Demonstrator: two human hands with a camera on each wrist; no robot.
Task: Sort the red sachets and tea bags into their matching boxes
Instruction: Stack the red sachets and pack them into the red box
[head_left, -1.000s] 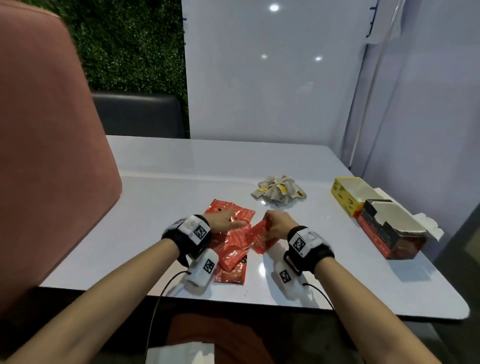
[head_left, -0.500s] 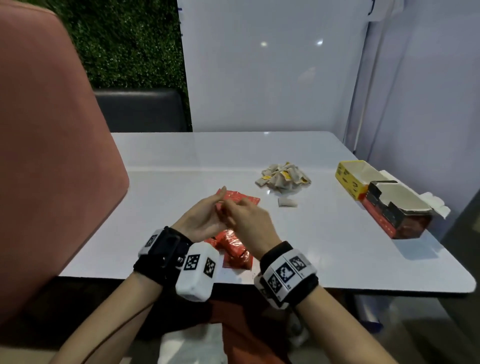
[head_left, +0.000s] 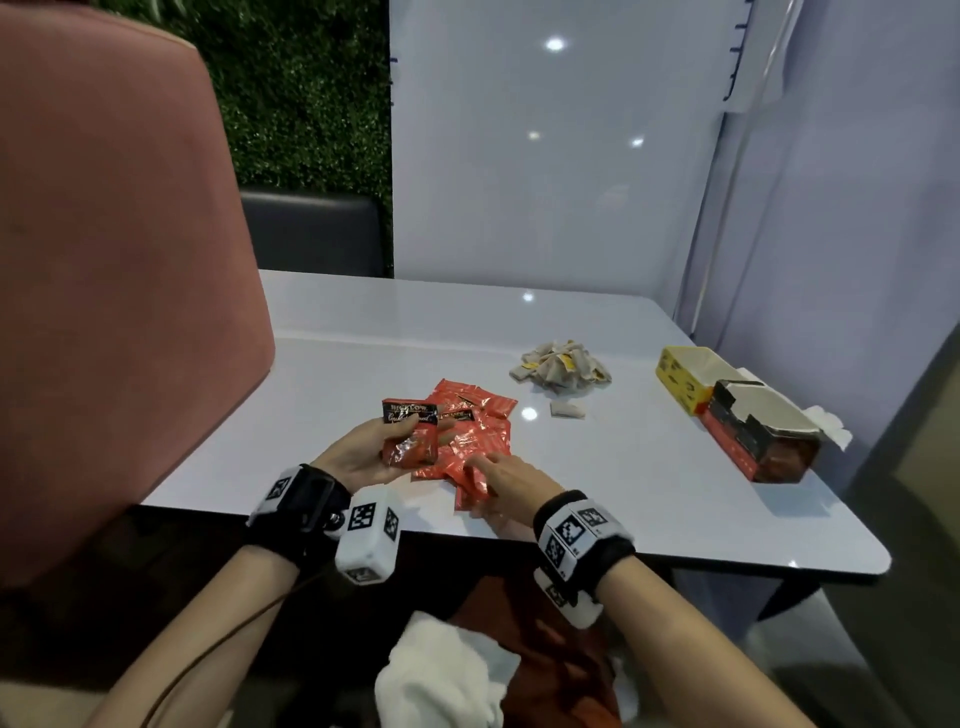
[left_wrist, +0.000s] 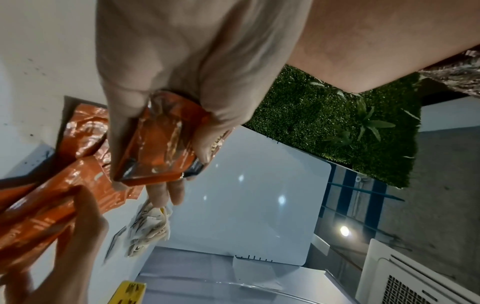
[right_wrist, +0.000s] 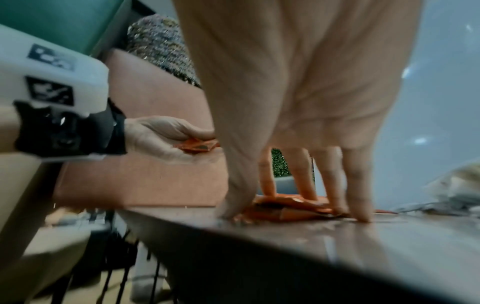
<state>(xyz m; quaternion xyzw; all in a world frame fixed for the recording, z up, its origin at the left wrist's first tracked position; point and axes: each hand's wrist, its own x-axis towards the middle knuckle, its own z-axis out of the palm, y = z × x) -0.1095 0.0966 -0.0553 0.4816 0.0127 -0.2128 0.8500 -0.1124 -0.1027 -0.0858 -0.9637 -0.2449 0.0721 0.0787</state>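
Note:
My left hand (head_left: 422, 429) is raised palm-up just above the table and grips a small stack of red sachets (head_left: 409, 451), thumb on top; the same stack of red sachets (left_wrist: 161, 144) shows in the left wrist view. More red sachets (head_left: 480, 423) lie in a loose pile in front of it. My right hand (head_left: 477, 484) is lowered onto the pile's near edge, and its straight fingertips (right_wrist: 359, 214) and thumb stand on one red sachet (right_wrist: 285, 207) that lies flat. The tea bags (head_left: 563, 364) sit heaped further back, with a single tea bag (head_left: 567, 410) apart.
A yellow box (head_left: 678, 376) and a red and black box (head_left: 761, 447), both with open tops, stand at the right side of the white table (head_left: 649, 499). A pink chair back (head_left: 114, 291) rises close on my left. A white panel (head_left: 545, 182) stands behind the table.
Half a second ago both hands were together above the pile. They have parted: the left keeps the sachets it holds, the right has dropped onto a sachet on the table.

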